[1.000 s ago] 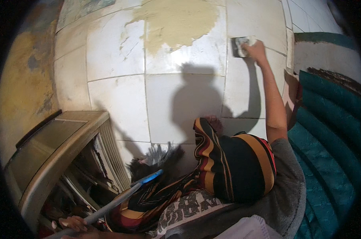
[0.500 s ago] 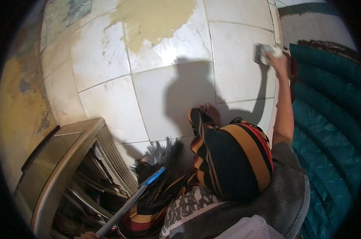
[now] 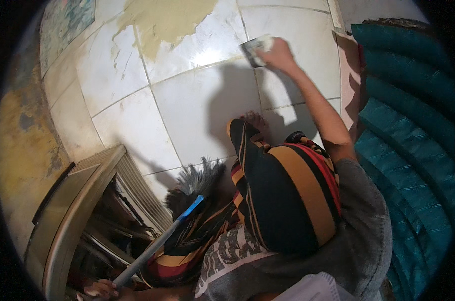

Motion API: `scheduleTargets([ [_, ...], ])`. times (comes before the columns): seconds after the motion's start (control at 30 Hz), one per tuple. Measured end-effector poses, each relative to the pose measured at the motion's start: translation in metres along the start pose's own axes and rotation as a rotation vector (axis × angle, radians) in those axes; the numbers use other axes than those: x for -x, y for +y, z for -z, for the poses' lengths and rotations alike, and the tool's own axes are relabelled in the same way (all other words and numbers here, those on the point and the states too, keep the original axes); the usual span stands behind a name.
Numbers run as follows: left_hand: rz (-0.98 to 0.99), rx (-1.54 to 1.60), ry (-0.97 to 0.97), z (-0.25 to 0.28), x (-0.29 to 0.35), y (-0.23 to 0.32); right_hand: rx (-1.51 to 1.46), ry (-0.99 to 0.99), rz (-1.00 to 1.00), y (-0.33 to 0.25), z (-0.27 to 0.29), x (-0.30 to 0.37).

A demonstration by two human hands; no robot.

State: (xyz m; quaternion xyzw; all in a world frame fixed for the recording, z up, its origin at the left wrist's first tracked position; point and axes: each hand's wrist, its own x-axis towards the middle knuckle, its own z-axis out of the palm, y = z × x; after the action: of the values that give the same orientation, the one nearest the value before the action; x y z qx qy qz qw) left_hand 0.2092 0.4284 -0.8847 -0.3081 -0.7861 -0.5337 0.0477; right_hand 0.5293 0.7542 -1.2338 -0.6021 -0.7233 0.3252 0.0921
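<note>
Currently, right hand [image 3: 277, 53] closed around flat dark tool [image 3: 251, 53] with pale upper part; tool juts left of grip, over white tiles [image 3: 185, 98]; yellowish smear [image 3: 167, 20] farther left of that grip; left hand [image 3: 101, 289] wrapped around grey pole [image 3: 149, 251]; blue tip [image 3: 193, 205] up and right of that grip, dark bristles [image 3: 200, 176] just beyond.

A: Carrier?
B: Floor [image 3: 182, 108]. Big pale tiles, thin dark joints, browner far left of the right hand's [image 3: 278, 54] grip.
A: On it?
B: Yellowish patch [image 3: 165, 20], ragged edge, left of the grip and reaching beyond it. Bare foot [image 3: 256, 121], bodyward of the grip. Broom bristles [image 3: 195, 180], bodyward and left of the grip, floor contact unclear.
A: In grip?
B: Flat dark tool [image 3: 252, 52], tilted; tile contact unclear.
</note>
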Motion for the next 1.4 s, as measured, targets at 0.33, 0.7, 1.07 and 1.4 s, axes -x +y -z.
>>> scheduleTargets([
  [0.33, -0.036, -0.069, 0.077, 0.038, 0.018, -0.004, -0.222, 0.232, -0.518, 0.150, 0.004, 0.191],
  [0.7, -0.027, -0.053, 0.028, 0.053, 0.026, -0.001, -0.163, 0.437, -0.440, 0.098, 0.008, 0.198],
  [1.07, -0.034, -0.002, 0.060, 0.078, 0.010, -0.023, -0.047, 0.395, -0.465, 0.034, -0.018, 0.188],
  [1.4, -0.030, -0.008, 0.071, 0.099, 0.014, -0.016, -0.056, 0.300, -0.358, 0.026, -0.031, 0.208],
])
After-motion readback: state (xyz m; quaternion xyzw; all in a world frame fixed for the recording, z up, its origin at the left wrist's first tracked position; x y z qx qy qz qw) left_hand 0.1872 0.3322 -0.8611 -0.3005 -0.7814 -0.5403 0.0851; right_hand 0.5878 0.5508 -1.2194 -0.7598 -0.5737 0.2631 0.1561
